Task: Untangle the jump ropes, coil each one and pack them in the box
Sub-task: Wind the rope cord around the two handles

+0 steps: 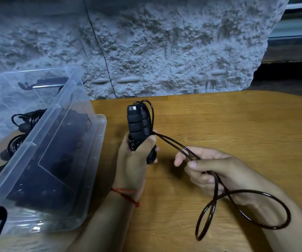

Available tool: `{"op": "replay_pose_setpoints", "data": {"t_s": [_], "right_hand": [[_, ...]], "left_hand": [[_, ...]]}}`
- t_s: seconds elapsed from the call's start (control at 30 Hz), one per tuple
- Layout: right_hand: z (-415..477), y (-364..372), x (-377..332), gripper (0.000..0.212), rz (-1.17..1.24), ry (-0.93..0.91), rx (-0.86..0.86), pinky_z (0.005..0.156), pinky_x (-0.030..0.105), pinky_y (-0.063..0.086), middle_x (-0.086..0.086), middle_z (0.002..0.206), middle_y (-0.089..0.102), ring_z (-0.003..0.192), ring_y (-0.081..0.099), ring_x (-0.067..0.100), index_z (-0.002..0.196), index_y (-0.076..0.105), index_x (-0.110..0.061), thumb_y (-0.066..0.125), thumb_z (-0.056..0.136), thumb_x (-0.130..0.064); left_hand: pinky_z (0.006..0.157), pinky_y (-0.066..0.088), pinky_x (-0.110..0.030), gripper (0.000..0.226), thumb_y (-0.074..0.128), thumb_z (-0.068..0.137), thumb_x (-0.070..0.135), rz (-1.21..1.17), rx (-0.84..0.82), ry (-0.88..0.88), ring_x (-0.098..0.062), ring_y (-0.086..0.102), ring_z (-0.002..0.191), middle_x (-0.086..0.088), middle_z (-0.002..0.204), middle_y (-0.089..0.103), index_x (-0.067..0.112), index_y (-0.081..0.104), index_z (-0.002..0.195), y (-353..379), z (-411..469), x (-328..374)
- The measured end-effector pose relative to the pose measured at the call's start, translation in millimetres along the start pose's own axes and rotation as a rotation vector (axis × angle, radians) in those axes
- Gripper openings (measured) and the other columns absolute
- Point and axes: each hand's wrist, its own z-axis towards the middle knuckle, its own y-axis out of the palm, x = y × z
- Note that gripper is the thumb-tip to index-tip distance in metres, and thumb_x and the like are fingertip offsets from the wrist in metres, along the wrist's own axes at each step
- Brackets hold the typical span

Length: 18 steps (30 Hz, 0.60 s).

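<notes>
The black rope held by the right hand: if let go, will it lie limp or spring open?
The rope is probably springy rather than limp: its free part holds round, open loops below the right hand. Its glossy coat suggests it may slip, so turns wound on the handles in the left hand could loosen.

Glossy rope (244, 192) — clear plastic box (59, 142) — wood table (219, 124).

You find no text, brand or number you can read here. The pale patch (133, 108) on the end of the jump rope handle (137, 122) is too blurred for you to make out any marking, and the clear box (93, 160) shows you no legible label.
</notes>
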Motion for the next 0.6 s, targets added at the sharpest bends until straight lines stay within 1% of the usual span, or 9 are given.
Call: {"op": "replay_pose_setpoints", "data": {"t_s": [0.07, 0.13, 0.2, 0.27, 0.37, 0.43, 0.5, 0.53, 0.6], "right_hand": [[-0.6, 2.7, -1.9, 0.025, -0.019, -0.004, 0.042, 0.038, 0.018, 0.021, 0.002, 0.062, 0.024, 0.046, 0.018, 0.008, 0.113, 0.07, -0.01, 0.06, 0.099, -0.029], [0.9, 10.8, -1.9, 0.032, -0.083, -0.011, 0.112, 0.039, 0.018, 0.021, 0.0, 0.061, 0.024, 0.046, 0.017, 0.008, 0.104, 0.071, -0.015, 0.054, 0.1, -0.042], [3.8, 20.9, -0.3, 0.038, -0.184, -0.018, 0.161, 0.042, 0.021, 0.021, -0.001, 0.058, 0.028, 0.047, 0.019, 0.01, 0.094, 0.069, -0.018, 0.047, 0.1, -0.048], [5.8, 30.3, 0.2, 0.041, -0.3, -0.006, 0.159, 0.043, 0.023, 0.024, -0.001, 0.057, 0.033, 0.048, 0.024, 0.012, 0.088, 0.066, -0.02, 0.044, 0.103, -0.051], [5.8, 40.2, -1.2, 0.045, -0.383, 0.047, 0.141, 0.044, 0.018, 0.027, -0.003, 0.056, 0.035, 0.047, 0.027, 0.008, 0.083, 0.057, -0.015, 0.044, 0.11, -0.048], [6.4, 48.6, -1.5, 0.04, -0.404, 0.064, 0.118, 0.043, 0.015, 0.026, -0.003, 0.055, 0.033, 0.046, 0.026, 0.006, 0.082, 0.051, -0.013, 0.041, 0.11, -0.038], [9.1, 55.7, 2.0, 0.04, -0.397, 0.084, 0.091, 0.044, 0.014, 0.026, -0.003, 0.055, 0.033, 0.046, 0.025, 0.006, 0.08, 0.046, -0.013, 0.038, 0.112, -0.036], [10.3, 58.1, 4.3, 0.042, -0.378, 0.101, 0.086, 0.043, 0.016, 0.025, -0.003, 0.055, 0.033, 0.046, 0.024, 0.007, 0.078, 0.045, -0.015, 0.038, 0.112, -0.037], [11.4, 60.7, 6.0, 0.046, -0.315, 0.135, 0.086, 0.042, 0.021, 0.021, -0.003, 0.056, 0.033, 0.046, 0.023, 0.008, 0.072, 0.045, -0.02, 0.04, 0.112, -0.042]], "left_hand": [[0.067, 0.052, -0.043, 0.017, 0.072, 0.097, 0.013, 0.103, 0.026, 0.023, -0.024, 0.064, 0.081, -0.007, 0.094, 0.07, 0.022, 0.073, 0.111, -1.0, 0.7, -1.1], [0.07, 0.054, -0.039, 0.021, 0.076, 0.092, 0.013, 0.212, 0.076, 0.058, -0.021, 0.064, 0.077, -0.005, 0.088, 0.068, 0.021, 0.07, 0.111, 2.2, -0.1, -0.4], [0.069, 0.052, -0.028, 0.029, 0.079, 0.088, 0.011, 0.319, 0.137, 0.124, -0.013, 0.062, 0.073, 0.001, 0.086, 0.067, 0.023, 0.066, 0.112, 6.8, -1.4, 0.5], [0.069, 0.049, -0.018, 0.041, 0.08, 0.085, 0.006, 0.423, 0.176, 0.216, -0.007, 0.061, 0.074, 0.005, 0.088, 0.065, 0.023, 0.062, 0.118, 9.2, -3.1, 0.9], [0.074, 0.05, -0.018, 0.055, 0.087, 0.081, 0.007, 0.473, 0.188, 0.298, -0.011, 0.066, 0.084, 0.01, 0.092, 0.066, 0.027, 0.059, 0.124, 11.0, -6.2, -2.8], [0.072, 0.048, -0.013, 0.056, 0.092, 0.079, 0.019, 0.49, 0.163, 0.299, -0.009, 0.066, 0.084, 0.01, 0.09, 0.066, 0.03, 0.058, 0.122, 13.9, -9.3, -3.6], [0.07, 0.047, -0.011, 0.055, 0.091, 0.081, 0.037, 0.544, 0.104, 0.308, -0.007, 0.065, 0.086, 0.012, 0.091, 0.065, 0.035, 0.055, 0.121, 14.2, -11.6, -4.7], [0.07, 0.047, -0.013, 0.055, 0.088, 0.081, 0.048, 0.607, 0.081, 0.323, -0.007, 0.065, 0.087, 0.014, 0.094, 0.064, 0.037, 0.053, 0.122, 13.7, -13.1, -5.5], [0.07, 0.051, -0.022, 0.055, 0.078, 0.083, 0.066, 0.77, 0.075, 0.337, -0.005, 0.065, 0.09, 0.017, 0.098, 0.064, 0.04, 0.051, 0.124, 12.3, -14.9, -7.3]]}}
